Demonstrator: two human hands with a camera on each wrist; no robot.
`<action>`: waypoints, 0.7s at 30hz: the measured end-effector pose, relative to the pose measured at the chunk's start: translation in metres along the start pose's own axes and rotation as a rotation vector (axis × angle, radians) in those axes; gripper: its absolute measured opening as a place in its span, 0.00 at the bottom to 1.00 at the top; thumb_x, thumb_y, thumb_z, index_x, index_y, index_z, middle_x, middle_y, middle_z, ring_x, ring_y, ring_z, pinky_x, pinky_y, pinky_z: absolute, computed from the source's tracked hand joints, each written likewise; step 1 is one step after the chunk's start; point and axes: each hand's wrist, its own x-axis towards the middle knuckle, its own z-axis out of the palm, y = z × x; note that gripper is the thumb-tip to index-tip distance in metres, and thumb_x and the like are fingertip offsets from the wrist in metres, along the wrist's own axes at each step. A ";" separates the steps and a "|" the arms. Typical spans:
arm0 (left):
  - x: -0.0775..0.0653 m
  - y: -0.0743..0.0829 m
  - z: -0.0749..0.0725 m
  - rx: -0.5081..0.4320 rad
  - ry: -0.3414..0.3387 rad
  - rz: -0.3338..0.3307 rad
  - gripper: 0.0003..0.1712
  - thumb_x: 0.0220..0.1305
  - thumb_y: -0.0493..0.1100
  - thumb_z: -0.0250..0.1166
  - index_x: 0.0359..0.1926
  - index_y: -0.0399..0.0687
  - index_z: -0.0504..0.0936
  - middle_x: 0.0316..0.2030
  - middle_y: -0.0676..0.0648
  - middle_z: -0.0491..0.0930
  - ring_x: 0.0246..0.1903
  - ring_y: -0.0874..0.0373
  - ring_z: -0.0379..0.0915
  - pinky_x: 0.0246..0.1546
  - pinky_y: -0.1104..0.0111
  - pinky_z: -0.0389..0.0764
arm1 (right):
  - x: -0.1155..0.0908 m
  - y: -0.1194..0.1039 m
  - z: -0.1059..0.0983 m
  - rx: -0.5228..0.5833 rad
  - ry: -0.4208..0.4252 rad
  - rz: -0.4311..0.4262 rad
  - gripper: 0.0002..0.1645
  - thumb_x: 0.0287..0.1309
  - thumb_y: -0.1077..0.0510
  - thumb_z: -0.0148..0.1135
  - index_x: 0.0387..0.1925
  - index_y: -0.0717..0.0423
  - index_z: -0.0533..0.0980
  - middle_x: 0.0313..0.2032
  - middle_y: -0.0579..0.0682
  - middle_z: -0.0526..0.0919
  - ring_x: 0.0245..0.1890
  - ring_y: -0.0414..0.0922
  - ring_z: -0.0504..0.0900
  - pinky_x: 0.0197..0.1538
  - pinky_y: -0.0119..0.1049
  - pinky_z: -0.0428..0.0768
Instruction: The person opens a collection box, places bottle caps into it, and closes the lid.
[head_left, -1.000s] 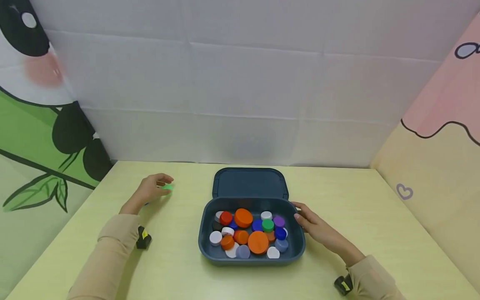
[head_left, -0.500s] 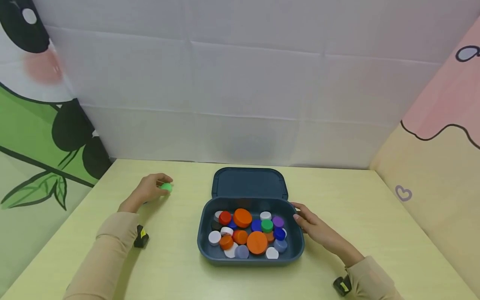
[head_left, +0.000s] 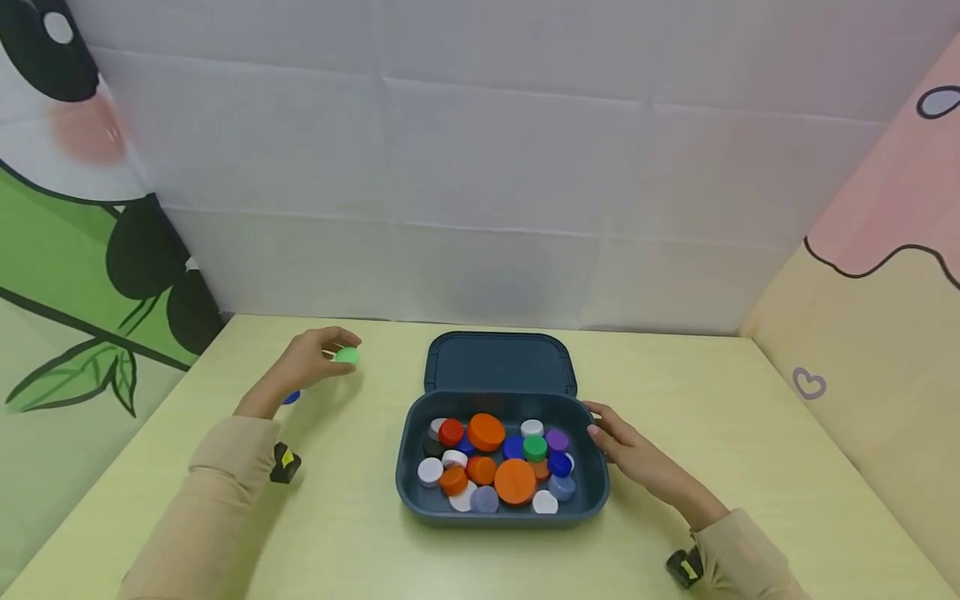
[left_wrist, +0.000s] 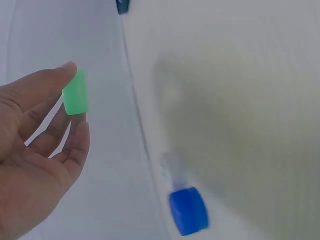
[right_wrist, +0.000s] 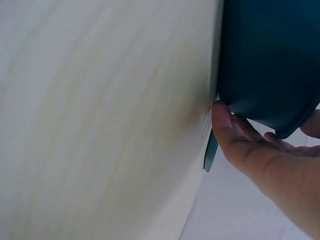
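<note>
Up off the table at the left, my left hand (head_left: 315,357) pinches a light green bottle cap (head_left: 347,356) between thumb and fingers. The left wrist view shows the same green cap (left_wrist: 76,93) at the fingertips. A blue bottle cap (left_wrist: 188,211) lies on the table below that hand, partly hidden by the wrist in the head view. My right hand (head_left: 637,457) holds the right side of a dark blue box (head_left: 502,518), its thumb at the rim and its fingers against the outer wall. Many bottle caps in orange, white, blue, red, green and purple lie inside.
Behind the box lies its dark blue lid (head_left: 500,363). Everything stands on a pale yellow table (head_left: 337,533). A white cloth backdrop (head_left: 480,167) rises at the table's far edge, with printed panels at left and right.
My left hand has lifted the green cap and moved slightly away and to the right, uncovering part of the blue cap. The right hand and the box have stayed put.
</note>
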 end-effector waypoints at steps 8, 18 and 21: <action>0.000 0.046 0.005 -0.064 -0.015 0.124 0.21 0.53 0.37 0.67 0.49 0.40 0.76 0.48 0.39 0.77 0.47 0.44 0.73 0.49 0.53 0.75 | 0.000 0.000 -0.001 -0.007 -0.004 -0.001 0.28 0.68 0.44 0.38 0.67 0.45 0.52 0.64 0.61 0.60 0.63 0.60 0.62 0.59 0.54 0.69; -0.004 0.090 0.033 -0.101 -0.094 0.246 0.20 0.52 0.39 0.68 0.48 0.46 0.78 0.46 0.44 0.78 0.45 0.50 0.74 0.47 0.55 0.77 | 0.001 0.002 -0.001 -0.011 -0.003 -0.007 0.29 0.68 0.44 0.37 0.67 0.45 0.52 0.64 0.62 0.60 0.62 0.60 0.63 0.59 0.54 0.69; -0.008 0.104 0.044 -0.107 -0.138 0.275 0.19 0.52 0.39 0.68 0.47 0.47 0.78 0.45 0.46 0.79 0.43 0.53 0.74 0.46 0.57 0.78 | 0.001 0.003 -0.001 -0.008 -0.002 -0.008 0.29 0.68 0.44 0.37 0.67 0.46 0.51 0.64 0.62 0.60 0.62 0.61 0.63 0.59 0.54 0.69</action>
